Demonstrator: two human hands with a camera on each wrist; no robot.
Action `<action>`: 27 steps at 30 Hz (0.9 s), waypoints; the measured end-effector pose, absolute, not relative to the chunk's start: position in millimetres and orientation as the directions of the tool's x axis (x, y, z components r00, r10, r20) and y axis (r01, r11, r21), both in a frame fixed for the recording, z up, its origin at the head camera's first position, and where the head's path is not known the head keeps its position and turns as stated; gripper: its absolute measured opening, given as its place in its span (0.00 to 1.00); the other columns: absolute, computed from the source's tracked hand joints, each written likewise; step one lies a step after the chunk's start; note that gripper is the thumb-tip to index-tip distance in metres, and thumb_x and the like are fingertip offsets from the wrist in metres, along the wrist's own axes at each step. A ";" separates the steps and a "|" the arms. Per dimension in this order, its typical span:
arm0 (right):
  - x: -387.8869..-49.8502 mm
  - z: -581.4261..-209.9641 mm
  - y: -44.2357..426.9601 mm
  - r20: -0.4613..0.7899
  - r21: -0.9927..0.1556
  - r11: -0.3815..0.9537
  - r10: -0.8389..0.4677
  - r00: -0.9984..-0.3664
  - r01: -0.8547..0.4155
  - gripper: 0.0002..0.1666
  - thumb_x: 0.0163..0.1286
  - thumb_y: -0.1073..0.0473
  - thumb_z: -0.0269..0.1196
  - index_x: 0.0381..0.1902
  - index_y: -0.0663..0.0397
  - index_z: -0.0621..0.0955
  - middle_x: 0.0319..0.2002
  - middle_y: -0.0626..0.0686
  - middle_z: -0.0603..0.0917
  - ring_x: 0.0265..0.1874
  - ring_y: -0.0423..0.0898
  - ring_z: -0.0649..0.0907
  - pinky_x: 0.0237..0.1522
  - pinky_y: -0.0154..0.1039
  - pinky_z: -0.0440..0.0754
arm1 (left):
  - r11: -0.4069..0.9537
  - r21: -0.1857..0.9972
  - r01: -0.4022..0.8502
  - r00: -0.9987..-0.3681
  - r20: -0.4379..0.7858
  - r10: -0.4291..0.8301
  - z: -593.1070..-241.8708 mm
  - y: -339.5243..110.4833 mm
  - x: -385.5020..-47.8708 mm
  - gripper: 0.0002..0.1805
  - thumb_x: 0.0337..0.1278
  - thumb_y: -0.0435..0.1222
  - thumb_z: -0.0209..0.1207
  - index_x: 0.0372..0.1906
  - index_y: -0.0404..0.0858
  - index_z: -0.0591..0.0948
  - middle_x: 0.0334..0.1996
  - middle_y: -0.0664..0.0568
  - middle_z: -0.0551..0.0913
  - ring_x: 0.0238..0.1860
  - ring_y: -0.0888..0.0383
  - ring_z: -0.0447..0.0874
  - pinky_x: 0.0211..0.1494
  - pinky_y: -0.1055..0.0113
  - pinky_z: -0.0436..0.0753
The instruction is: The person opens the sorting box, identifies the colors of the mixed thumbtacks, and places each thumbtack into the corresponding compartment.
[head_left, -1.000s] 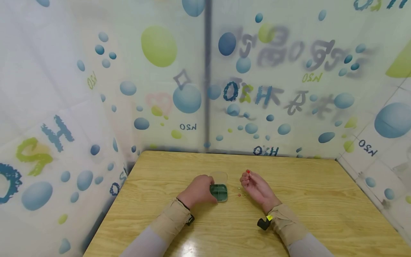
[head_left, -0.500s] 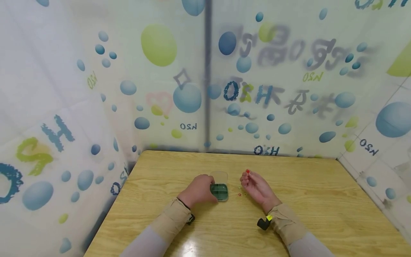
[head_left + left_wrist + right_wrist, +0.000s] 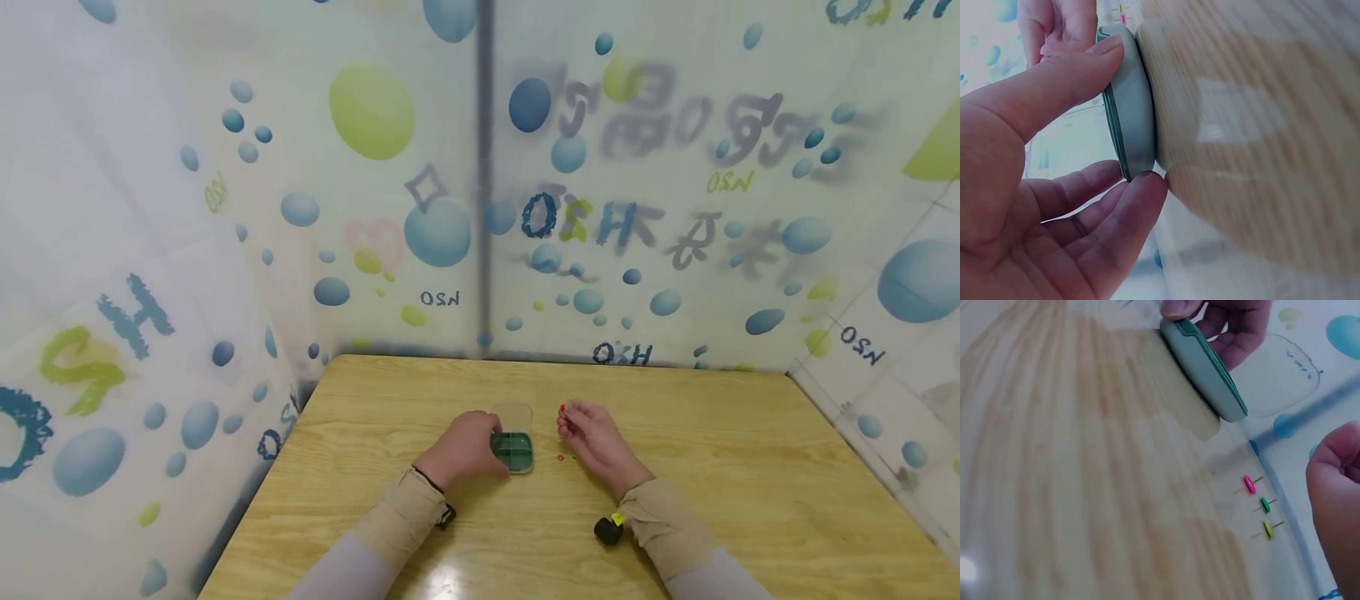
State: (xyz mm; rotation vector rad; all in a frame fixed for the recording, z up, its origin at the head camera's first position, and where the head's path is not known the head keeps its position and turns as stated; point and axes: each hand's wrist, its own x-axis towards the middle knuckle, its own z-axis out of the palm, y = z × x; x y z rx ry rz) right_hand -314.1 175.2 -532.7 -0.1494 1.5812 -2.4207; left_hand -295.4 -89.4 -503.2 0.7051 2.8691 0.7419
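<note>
My left hand (image 3: 467,450) grips the left side of a small green box (image 3: 513,452) with four compartments, its clear lid (image 3: 514,416) tipped back behind it. In the left wrist view, thumb and fingers of the left hand (image 3: 1054,156) clasp opposite edges of the box (image 3: 1133,103). Right of the box, my right hand (image 3: 600,446) pinches a small red piece (image 3: 562,408) at its fingertips, above the table. The right wrist view shows a pink piece (image 3: 1249,484), a green piece (image 3: 1265,505) and a yellow piece (image 3: 1269,530), each with a thin pin, lying near the box.
The wooden table (image 3: 360,400) reaches back to a light curtain (image 3: 390,208) printed with blue and green dots. More of the same printed sheeting hangs at the left and right sides. A black device (image 3: 608,531) is at the right wrist.
My right hand has shifted a little left, nearer the box, and turned with the red piece still pinched. The left hand and the box have hardly moved.
</note>
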 end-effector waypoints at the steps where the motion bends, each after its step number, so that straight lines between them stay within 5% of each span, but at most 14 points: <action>1: -314.0 -532.2 173.0 -0.045 -0.932 -0.338 -0.253 -0.966 0.132 0.13 0.88 0.64 0.47 0.41 0.55 0.76 0.38 0.49 0.77 0.37 0.40 0.78 0.41 0.30 0.81 | 0.774 0.481 0.412 -0.888 0.023 0.459 -502.9 -89.6 -295.3 0.32 0.38 0.47 0.86 0.48 0.37 0.86 0.40 0.49 0.86 0.38 0.57 0.80 0.46 0.61 0.83; 6: -310.7 -524.2 161.3 0.063 -0.998 0.005 -0.187 -0.980 -0.065 0.11 0.85 0.65 0.54 0.40 0.65 0.80 0.33 0.51 0.80 0.33 0.41 0.79 0.39 0.32 0.83 | 0.772 0.484 0.413 -0.888 0.026 0.459 -502.4 -90.5 -295.9 0.31 0.38 0.47 0.86 0.47 0.36 0.86 0.40 0.49 0.86 0.38 0.57 0.80 0.46 0.61 0.83; 11: -301.9 -509.7 148.7 0.218 -0.895 0.363 -0.153 -0.964 -0.260 0.09 0.81 0.64 0.61 0.42 0.67 0.83 0.31 0.58 0.82 0.30 0.44 0.80 0.36 0.36 0.82 | 0.776 0.483 0.405 -0.893 0.027 0.450 -503.6 -88.9 -297.4 0.31 0.36 0.47 0.87 0.45 0.37 0.86 0.38 0.50 0.85 0.37 0.58 0.79 0.45 0.62 0.82; 17: -295.9 -503.9 128.6 0.232 -0.804 0.513 -0.198 -0.952 -0.302 0.04 0.78 0.63 0.65 0.40 0.57 0.85 0.31 0.52 0.82 0.28 0.41 0.75 0.33 0.34 0.75 | 0.775 0.489 0.400 -0.894 0.021 0.448 -504.4 -91.0 -298.1 0.30 0.37 0.47 0.87 0.45 0.37 0.86 0.38 0.52 0.85 0.35 0.59 0.78 0.43 0.64 0.81; 27: -294.4 -505.5 103.5 0.236 -0.698 0.630 -0.245 -0.940 -0.339 0.08 0.74 0.66 0.68 0.32 0.52 0.86 0.29 0.47 0.85 0.30 0.40 0.79 0.35 0.35 0.79 | 0.751 0.521 0.405 -0.886 0.020 0.463 -502.3 -91.2 -297.7 0.29 0.36 0.46 0.87 0.45 0.38 0.87 0.38 0.51 0.86 0.36 0.58 0.79 0.44 0.64 0.82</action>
